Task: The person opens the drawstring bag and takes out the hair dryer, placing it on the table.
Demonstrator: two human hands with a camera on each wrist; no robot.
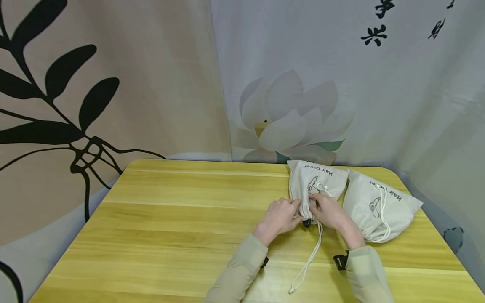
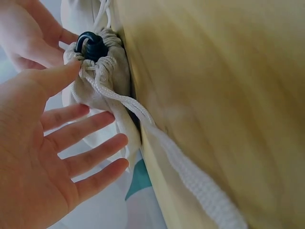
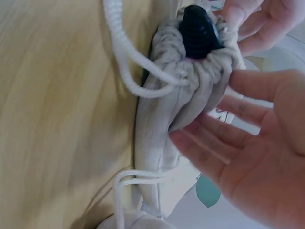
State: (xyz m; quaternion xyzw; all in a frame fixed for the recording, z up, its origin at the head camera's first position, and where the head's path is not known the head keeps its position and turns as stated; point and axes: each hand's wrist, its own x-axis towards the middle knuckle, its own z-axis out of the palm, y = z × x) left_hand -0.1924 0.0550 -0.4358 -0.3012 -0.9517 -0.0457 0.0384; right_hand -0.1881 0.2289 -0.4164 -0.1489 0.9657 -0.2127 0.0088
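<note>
A pale cloth drawstring bag printed "Hair Dryer" lies on the table, its gathered mouth facing me. From the mouth pokes a black ribbed piece with a loop; the rest is hidden inside. My left hand is at the left of the mouth. Its thumb touches the gathered rim and its fingers are spread along the side. My right hand is at the right side, fingers fairly straight against the cloth folds. A white drawstring trails from the mouth toward me.
A second drawstring bag, also printed, lies close by on the right with its white cord on top. The wooden table reaches back to a printed curtain. Dark wrist straps show at both sleeves.
</note>
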